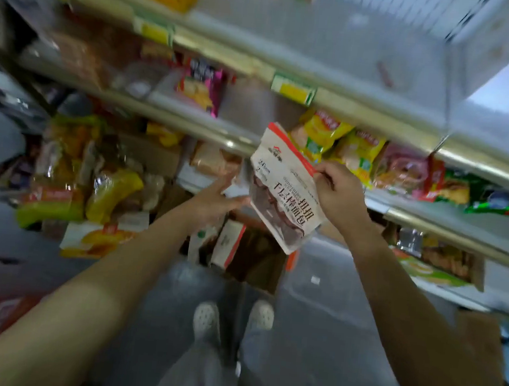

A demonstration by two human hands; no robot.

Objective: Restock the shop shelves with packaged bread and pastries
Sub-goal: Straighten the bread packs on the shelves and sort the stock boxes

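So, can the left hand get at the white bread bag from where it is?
Probably yes: the left hand is open right beside the white bread bag, which the right hand pinches at its top, and nothing lies between them.

Shelf (173, 116) packets (83, 55) at left blur beyond recognition.

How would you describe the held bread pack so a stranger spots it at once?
Start at the shop shelves, then look just in front of them. The right hand pinches a white pack with a red top edge and dark lettering, unlike the yellow bags shelved behind it.
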